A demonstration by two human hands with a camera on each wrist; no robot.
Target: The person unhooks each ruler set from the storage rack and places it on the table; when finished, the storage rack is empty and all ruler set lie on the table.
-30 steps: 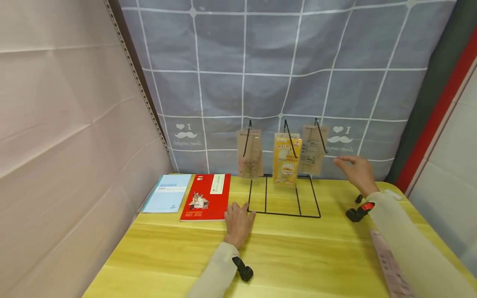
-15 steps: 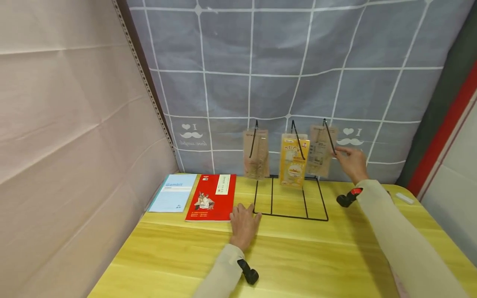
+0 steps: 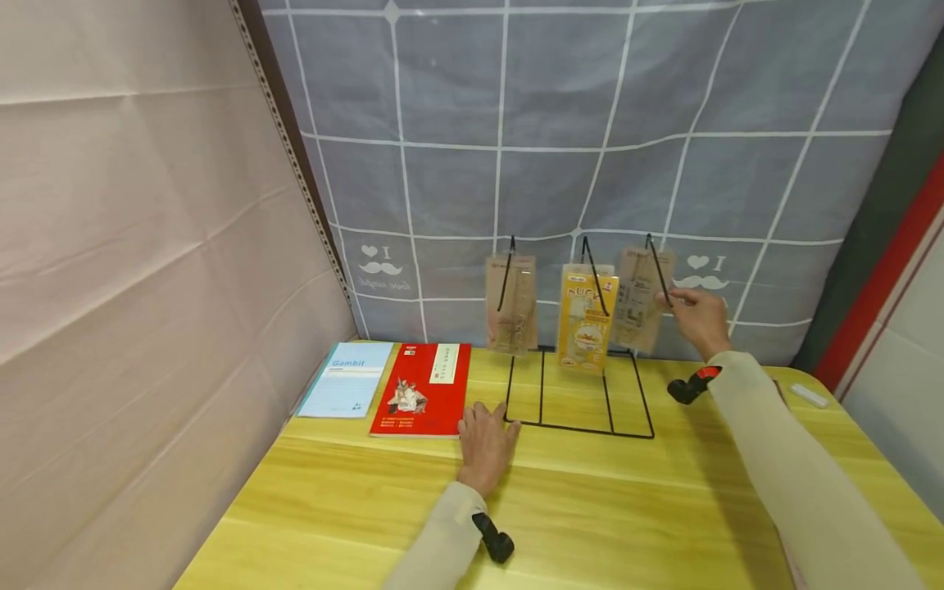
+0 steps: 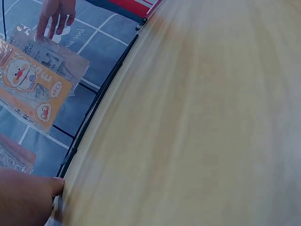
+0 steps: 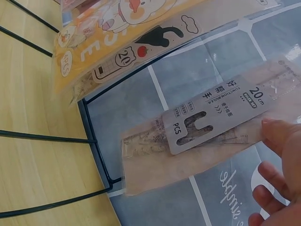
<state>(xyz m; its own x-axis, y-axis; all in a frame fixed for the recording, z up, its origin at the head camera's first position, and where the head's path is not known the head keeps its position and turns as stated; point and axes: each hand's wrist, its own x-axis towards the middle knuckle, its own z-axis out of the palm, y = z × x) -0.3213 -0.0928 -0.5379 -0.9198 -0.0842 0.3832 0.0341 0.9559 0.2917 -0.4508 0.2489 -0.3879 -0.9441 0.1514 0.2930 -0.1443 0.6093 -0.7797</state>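
While the left hand (image 3: 484, 447) lies loosely spread, head view: right hand (image 3: 699, 319) meets the near-upright FUNCTION RULER packet (image 3: 640, 307) at the right hook (image 3: 659, 270); any slide should follow that hook | left wrist: left hand touches the black wire rack (image 4: 98, 99); light pressure should steady it | right wrist: right grip pinching or merely touching, cannot tell; packet's printed face toward camera, long axis slanting, foot lower left.

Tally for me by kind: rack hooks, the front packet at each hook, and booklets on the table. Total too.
Rack hooks: 3
Front packets: 3
Booklets: 2
Total: 8
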